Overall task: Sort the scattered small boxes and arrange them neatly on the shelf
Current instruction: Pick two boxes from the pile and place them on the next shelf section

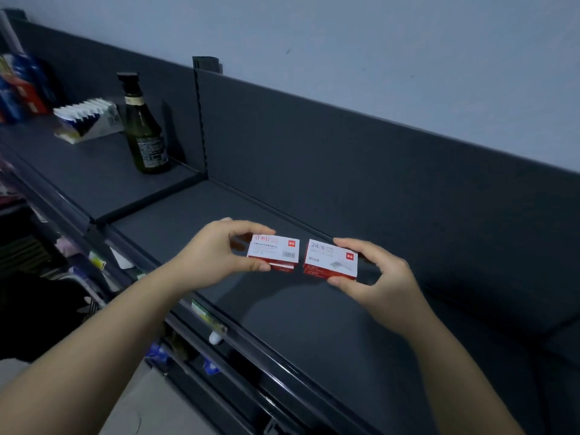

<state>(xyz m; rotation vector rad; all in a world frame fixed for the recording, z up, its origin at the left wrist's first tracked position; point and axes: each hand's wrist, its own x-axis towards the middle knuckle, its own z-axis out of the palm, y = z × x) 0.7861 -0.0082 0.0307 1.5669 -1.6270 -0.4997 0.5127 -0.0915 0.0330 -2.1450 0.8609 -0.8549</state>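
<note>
Dark grey metal shelf [314,324] runs across the middle of the frame, and I see no small box let go on it yet, so the arranging looks barely begun.

At frame centre are two small boxes, near each other but apart. The white-and-red cardboard box with a barcode [273,251] is pinched by the left hand [216,249], thumb on the near edge and fingers curled over the far edge. The white-and-red cardboard box marked 24/6 [331,257] is pinched the same way by the right hand [376,277].

Both forearms reach in from the lower frame, palms facing each other. Whether the boxes touch the shelf or hang just over it, I cannot tell. In the upper left stands a green glass bottle [146,136].
</note>
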